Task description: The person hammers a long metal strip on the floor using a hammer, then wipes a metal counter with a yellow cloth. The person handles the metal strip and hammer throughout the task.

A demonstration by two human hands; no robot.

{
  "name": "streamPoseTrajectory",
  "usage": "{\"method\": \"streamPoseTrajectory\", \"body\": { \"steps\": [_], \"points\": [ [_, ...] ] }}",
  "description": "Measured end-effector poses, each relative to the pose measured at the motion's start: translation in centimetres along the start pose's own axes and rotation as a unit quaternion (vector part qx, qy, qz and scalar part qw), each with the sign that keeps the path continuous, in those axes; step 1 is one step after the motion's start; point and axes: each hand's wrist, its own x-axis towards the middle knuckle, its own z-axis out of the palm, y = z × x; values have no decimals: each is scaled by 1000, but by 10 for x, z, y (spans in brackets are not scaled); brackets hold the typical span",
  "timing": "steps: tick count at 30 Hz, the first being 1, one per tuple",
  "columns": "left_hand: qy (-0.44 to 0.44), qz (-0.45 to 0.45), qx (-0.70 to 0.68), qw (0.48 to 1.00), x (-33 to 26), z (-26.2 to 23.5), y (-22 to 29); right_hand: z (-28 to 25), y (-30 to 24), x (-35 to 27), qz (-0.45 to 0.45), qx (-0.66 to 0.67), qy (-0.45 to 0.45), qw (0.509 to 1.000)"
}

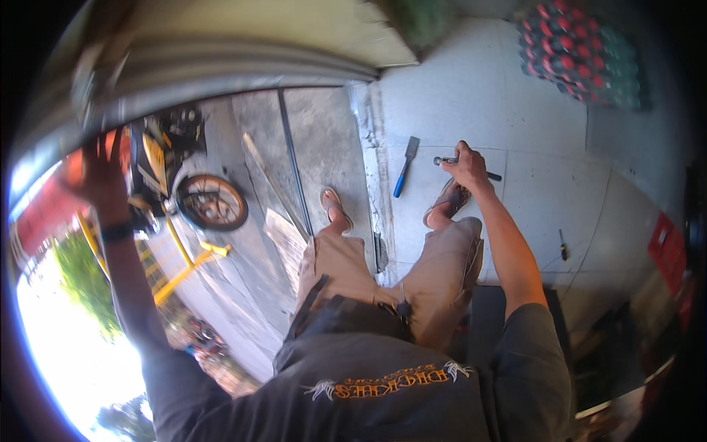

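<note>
While our right hand (pixel 466 166) is closed around the middle of a dark-handled hammer with a grey metal head (pixel 446 160), our left hand (pixel 99 177) is raised well out to the left, fingers spread and pressed up toward the curved grey edge of a roll-up shutter (pixel 243 70); we cannot tell whether it truly grips anything there. The hammer hangs over the pale tiled floor (pixel 530 118), above our right sandalled foot (pixel 448 200), and its long axis runs nearly left to right, with the head pointing left and the handle end sticking out to the right of our fist. We judge the main risk to be a slip of the hammer: held one-handed while we stretch the other way, it could drop onto our bare toes just below. We also stand astride a raised concrete threshold (pixel 375 184), left foot (pixel 335 210) on the rougher outer pavement, so a twist could cost us our balance. A blue-handled flat chisel (pixel 405 167) lies on the tiles just left of the hammer, and a small dark screwdriver (pixel 563 245) lies nearer on the right; either could be stepped on.
</note>
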Motion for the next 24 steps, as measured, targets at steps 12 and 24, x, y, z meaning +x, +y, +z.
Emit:
{"method": "streamPoseTrajectory", "body": {
  "steps": [12,24],
  "points": [
    [-256,-52,195,945,-191,-243,-259,141,-387,-141,-183,199,-147,952],
    [-55,-97,-41,993,-199,-407,-233,294,-664,-239,-235,390,-353,817]
  ]
}}
